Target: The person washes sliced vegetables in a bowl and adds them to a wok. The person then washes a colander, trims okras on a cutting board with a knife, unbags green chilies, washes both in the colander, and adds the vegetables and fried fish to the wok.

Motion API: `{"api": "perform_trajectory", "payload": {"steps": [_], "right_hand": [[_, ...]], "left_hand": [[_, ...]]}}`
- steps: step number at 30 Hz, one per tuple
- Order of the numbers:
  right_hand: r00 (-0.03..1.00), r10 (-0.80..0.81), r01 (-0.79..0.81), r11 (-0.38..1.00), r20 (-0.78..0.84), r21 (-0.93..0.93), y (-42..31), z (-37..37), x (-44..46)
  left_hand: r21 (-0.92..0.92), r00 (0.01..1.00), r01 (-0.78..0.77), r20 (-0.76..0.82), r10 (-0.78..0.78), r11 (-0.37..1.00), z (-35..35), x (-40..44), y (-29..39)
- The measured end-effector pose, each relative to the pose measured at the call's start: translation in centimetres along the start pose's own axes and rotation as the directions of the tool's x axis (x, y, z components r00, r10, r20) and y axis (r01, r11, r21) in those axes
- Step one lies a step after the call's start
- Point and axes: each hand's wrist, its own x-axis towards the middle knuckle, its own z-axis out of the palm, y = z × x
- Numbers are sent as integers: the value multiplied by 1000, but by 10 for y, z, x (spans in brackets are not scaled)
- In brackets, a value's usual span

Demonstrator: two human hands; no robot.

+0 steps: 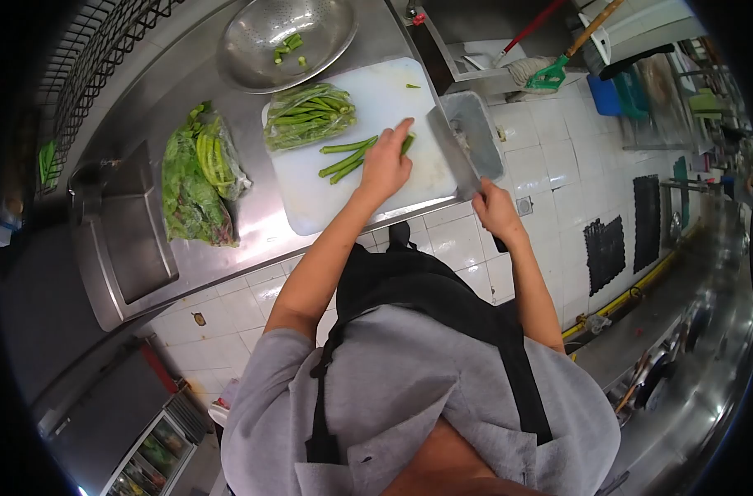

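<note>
My left hand (386,165) presses down on several green vegetable stalks (341,163) on the white cutting board (310,207), its fingers wrapped over them. In my right hand (498,213) is the handle of a wide-bladed knife (455,157), the blade lying over the board's right edge. A plastic bag of green stalks (310,114) rests on the board's upper left. A small green piece (413,86) lies near the top right corner. Beyond the board, a metal colander (252,50) holds several cut green pieces (292,41).
Bagged leafy greens (196,182) lie on the steel counter (257,223), left of the board. A sink basin (137,240) is at the far left. Right of the board stands a grey bin (486,136). Cleaning tools with red and wooden handles (595,29) are at the upper right.
</note>
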Motion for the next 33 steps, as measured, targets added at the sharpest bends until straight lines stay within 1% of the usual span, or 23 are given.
{"api": "perform_trajectory", "payload": {"steps": [1, 2, 5, 6, 7, 8, 9, 11, 12, 15, 18, 21, 24, 27, 28, 31, 33], "right_hand": [[998, 52, -52, 999, -29, 9, 5, -2, 0], [995, 59, -61, 998, -74, -27, 10, -3, 0], [992, 80, -84, 996, -94, -37, -1, -7, -4], [996, 34, -39, 998, -88, -56, -9, -7, -7], [997, -12, 6, 997, -80, -74, -20, -6, -12], [996, -57, 50, 994, -70, -93, -28, -3, -17], [996, -60, 53, 992, -60, -113, -33, 2, -20], [997, -67, 60, 987, -38, -150, -41, 11, -25], [999, -38, 40, 987, 14, -157, -43, 16, -25], [995, -89, 97, 977, 52, -192, -29, 28, -18], [998, -27, 37, 977, 50, -208, -33, 20, -21], [999, -9, 21, 970, 48, -242, -48, 10, -25], [998, -39, 49, 980, 55, -194, -60, 13, -29], [991, -35, 71, 959, 133, -276, -56, 30, -25], [987, -23, 68, 958, 160, -277, -55, 32, -23], [991, 13, 19, 973, 137, -232, -68, 24, -29], [991, -59, 85, 972, 121, -221, -66, 33, -32]], "left_hand": [[-189, 998, 62, -6, -64, 980, -3, 4, -3], [-371, 991, 124, 3, -132, 920, -4, 5, -7], [-634, 972, 161, -31, -233, 756, 24, 0, -45], [-435, 983, 92, -105, -152, 896, 18, -3, -45], [-291, 993, 38, -100, -70, 956, 15, -7, -49], [-141, 997, -22, -83, 10, 990, 12, -11, -53], [11, 995, -87, -56, 88, 996, 12, -13, -54], [-35, 996, -72, -63, 70, 997, 15, -15, -53], [-56, 996, -64, -66, 60, 996, 15, -16, -53], [27, 989, -124, -75, 126, 992, 11, -18, -48], [114, 959, -138, -234, 162, 984, 2, -28, -42], [43, 994, -51, -93, 55, 998, 3, -34, -56], [-14, 994, -67, -85, 66, 998, 9, -30, -57], [-4, 996, -60, -69, 60, 998, 13, -26, -57], [-20, 996, -53, -66, 52, 998, 14, -26, -56], [-42, 998, -22, -57, 20, 999, 14, -26, -63], [-48, 999, -6, -38, 4, 999, 14, -23, -64]]}}
